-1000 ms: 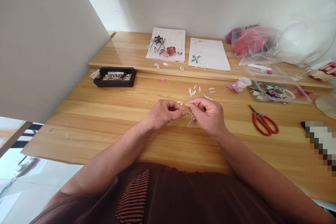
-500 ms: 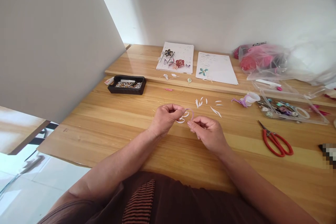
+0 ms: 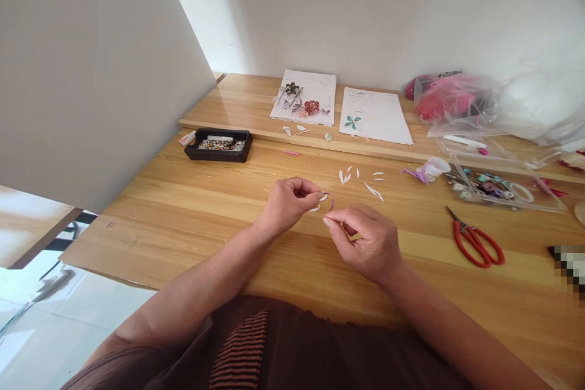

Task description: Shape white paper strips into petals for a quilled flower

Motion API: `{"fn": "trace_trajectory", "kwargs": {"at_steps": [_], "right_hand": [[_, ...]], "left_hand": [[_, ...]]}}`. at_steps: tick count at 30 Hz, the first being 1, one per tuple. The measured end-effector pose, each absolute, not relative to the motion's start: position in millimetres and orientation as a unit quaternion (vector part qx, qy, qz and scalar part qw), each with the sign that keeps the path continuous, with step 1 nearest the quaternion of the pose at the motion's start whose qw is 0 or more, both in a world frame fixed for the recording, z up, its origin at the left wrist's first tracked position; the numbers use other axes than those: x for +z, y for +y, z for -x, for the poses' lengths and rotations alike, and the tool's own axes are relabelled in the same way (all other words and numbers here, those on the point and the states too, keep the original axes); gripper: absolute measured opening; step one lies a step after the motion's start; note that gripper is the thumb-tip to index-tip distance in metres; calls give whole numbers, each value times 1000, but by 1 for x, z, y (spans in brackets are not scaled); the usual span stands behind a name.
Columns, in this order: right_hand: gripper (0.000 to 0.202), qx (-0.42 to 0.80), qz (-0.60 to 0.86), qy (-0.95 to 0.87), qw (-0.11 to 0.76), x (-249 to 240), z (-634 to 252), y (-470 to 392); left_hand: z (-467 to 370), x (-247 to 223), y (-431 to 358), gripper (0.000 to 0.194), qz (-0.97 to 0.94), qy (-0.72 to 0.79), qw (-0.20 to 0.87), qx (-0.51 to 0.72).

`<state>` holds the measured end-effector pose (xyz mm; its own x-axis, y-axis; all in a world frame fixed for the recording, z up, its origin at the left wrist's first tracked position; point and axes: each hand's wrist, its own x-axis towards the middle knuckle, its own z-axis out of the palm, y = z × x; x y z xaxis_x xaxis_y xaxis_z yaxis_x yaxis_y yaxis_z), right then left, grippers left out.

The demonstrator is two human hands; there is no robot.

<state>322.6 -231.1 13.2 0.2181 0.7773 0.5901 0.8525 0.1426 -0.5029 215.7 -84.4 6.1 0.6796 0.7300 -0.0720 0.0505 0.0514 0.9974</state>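
Observation:
My left hand (image 3: 290, 204) pinches one end of a thin purple strand (image 3: 333, 201) between thumb and forefinger. The strand curves down to my right hand (image 3: 365, 236), whose thumb and forefinger are pressed together at its lower end. White petal-shaped pieces (image 3: 315, 208) lie on the wood just behind and between my hands. More slim white pieces (image 3: 374, 191) are scattered farther back. A white spool (image 3: 434, 170) wound with purple thread lies on its side to the right.
Red-handled scissors (image 3: 478, 246) lie at the right. A clear box (image 3: 507, 200) of beads sits behind them, and a black tray (image 3: 218, 157) of beads stands at the left. Paper sheets (image 3: 397, 125) with flower ornaments rest on the raised ledge (image 3: 237, 97) at the back.
My right hand has turned and moved slightly right and down, its fingertips now at the strand's lower end. My left hand has stayed almost in place. The whole view has shifted slightly.

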Motion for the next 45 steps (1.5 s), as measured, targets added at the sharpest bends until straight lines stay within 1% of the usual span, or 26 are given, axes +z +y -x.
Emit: {"fn": "trace_trajectory", "kwargs": {"at_steps": [2, 6, 8, 12, 15, 20, 23, 27, 33, 37, 42, 43, 45], "right_hand": [[9, -33, 654, -609, 447, 19, -323, -232], [13, 77, 689, -524, 495, 24, -328, -231], [17, 115, 698, -492, 507, 22, -334, -228], [21, 146, 701, -452, 532, 13, -347, -221], [21, 194, 691, -427, 550, 6, -353, -216], [27, 346, 635, -338, 602, -3, -352, -212], [31, 374, 635, -313, 599, -7, -347, -213], [30, 373, 646, -344, 570, -6, -339, -216], [25, 330, 672, -401, 528, 4, -328, -221], [19, 236, 698, -463, 493, 11, -322, -227], [11, 61, 695, -547, 463, 21, -324, -231], [10, 37, 695, -553, 458, 22, -327, -230], [9, 28, 695, -552, 460, 24, -332, -229]], "left_hand": [[-215, 7, -86, 18, -673, 287, 638, 237], [-213, 8, -89, 13, -724, 229, 620, 200], [-212, 8, -91, 12, -729, 199, 630, 176], [-211, 10, -94, 14, -701, 168, 678, 144], [-211, 12, -93, 16, -668, 159, 712, 151], [-212, 10, -87, 22, -609, 192, 742, 202], [-215, 9, -86, 26, -579, 223, 748, 236], [-217, 8, -85, 29, -546, 269, 742, 282], [-218, 2, -82, 25, -561, 311, 701, 313], [-217, 4, -82, 23, -612, 319, 658, 300], [-215, 7, -85, 16, -690, 293, 615, 245], [-214, 6, -85, 15, -701, 283, 612, 231], [-213, 5, -86, 16, -720, 257, 612, 200]]}}
